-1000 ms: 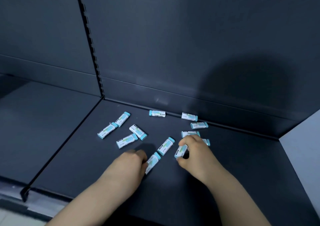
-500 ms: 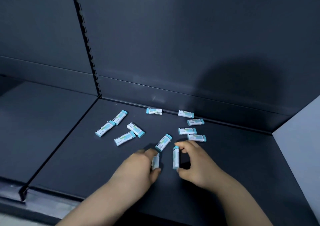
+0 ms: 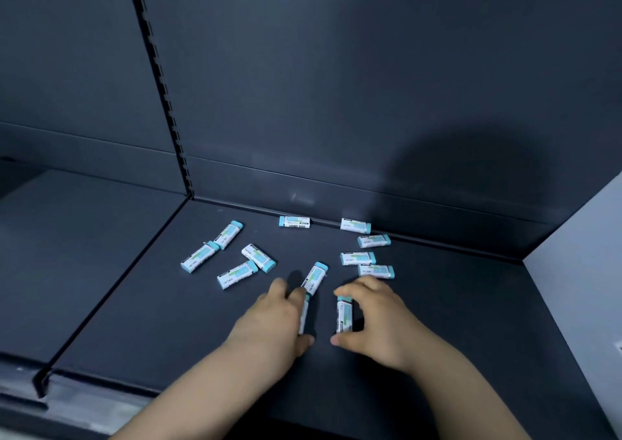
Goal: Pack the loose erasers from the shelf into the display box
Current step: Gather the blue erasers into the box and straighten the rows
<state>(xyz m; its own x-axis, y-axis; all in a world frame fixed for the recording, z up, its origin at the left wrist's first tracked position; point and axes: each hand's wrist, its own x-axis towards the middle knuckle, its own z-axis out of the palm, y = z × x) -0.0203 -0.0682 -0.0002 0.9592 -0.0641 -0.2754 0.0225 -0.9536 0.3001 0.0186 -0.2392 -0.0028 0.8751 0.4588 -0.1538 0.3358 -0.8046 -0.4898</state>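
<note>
Several white-and-teal erasers lie scattered on the dark shelf (image 3: 471, 305). My left hand (image 3: 272, 325) grips one eraser (image 3: 304, 313) on its edge between thumb and fingers, mostly hidden by the hand. My right hand (image 3: 377, 318) pinches another eraser (image 3: 344, 316), index finger on its far teal end and thumb at its near end. A loose eraser (image 3: 314, 277) lies just beyond my left fingertips. Two more erasers (image 3: 357, 258) (image 3: 376, 270) sit just past my right hand. No display box is in view.
Other erasers lie to the left (image 3: 199, 256) (image 3: 229, 234) (image 3: 258, 257) (image 3: 237, 274) and along the back wall (image 3: 294, 221) (image 3: 355, 225) (image 3: 373, 240). A slotted upright (image 3: 161, 103) divides the shelf bays. A pale side panel (image 3: 579, 305) closes the right side.
Both hands drew their erasers nearer and turned them lengthwise, standing parallel to each other. The right hand pulled back from the pair of erasers it covered.
</note>
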